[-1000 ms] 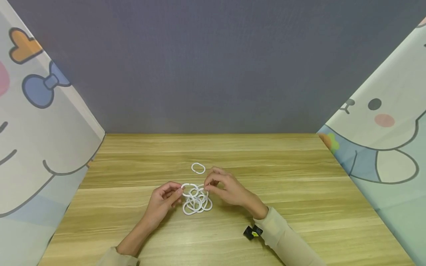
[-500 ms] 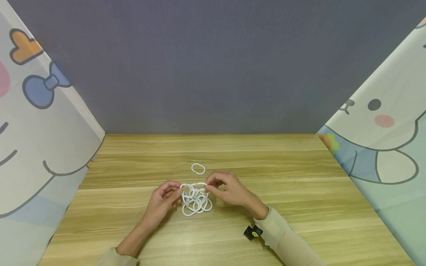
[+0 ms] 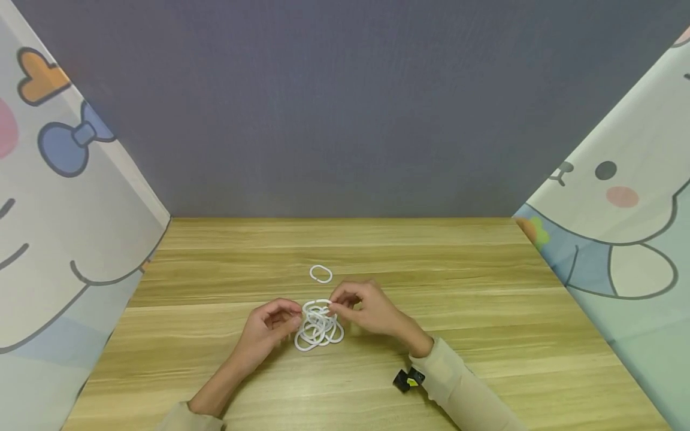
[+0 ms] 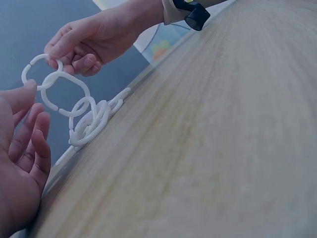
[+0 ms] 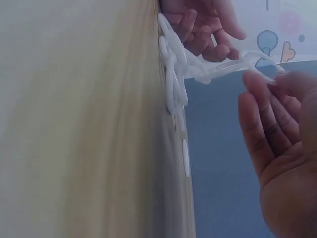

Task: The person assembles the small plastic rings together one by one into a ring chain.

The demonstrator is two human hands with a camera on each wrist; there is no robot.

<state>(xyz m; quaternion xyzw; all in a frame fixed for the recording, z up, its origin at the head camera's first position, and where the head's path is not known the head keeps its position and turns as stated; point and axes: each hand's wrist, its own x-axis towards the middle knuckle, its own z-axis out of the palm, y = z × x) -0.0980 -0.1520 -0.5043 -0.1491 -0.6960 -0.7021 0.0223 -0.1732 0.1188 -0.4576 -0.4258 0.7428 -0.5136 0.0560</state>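
White plastic chain links (image 3: 312, 343) lie heaped between the two hands, oval rings each with a small gap. My right hand (image 3: 369, 308) pinches one link (image 4: 25, 73) by its edge between thumb and forefinger, raised above the heap. A second link (image 4: 89, 91) hangs from it and runs down into the pile. Left of the heap, my left hand (image 3: 269, 328) has its fingers loosely bent, thumb and forefinger apart with nothing between them. In the left wrist view its thumb overlaps the raised link's lower edge. A single loose link (image 3: 321, 274) lies beyond the heap.
The wooden table (image 3: 458, 263) meets a dark grey panel (image 3: 345, 120) at its far edge. Cartoon-printed panels (image 3: 620, 239) stand at both sides. A small black device (image 3: 408, 379) sits at the right sleeve cuff.
The right hand took hold of the link beside it and raised it; the left hand let go of the chain and its fingers spread apart. The raised links shifted slightly. The loose link stayed put.
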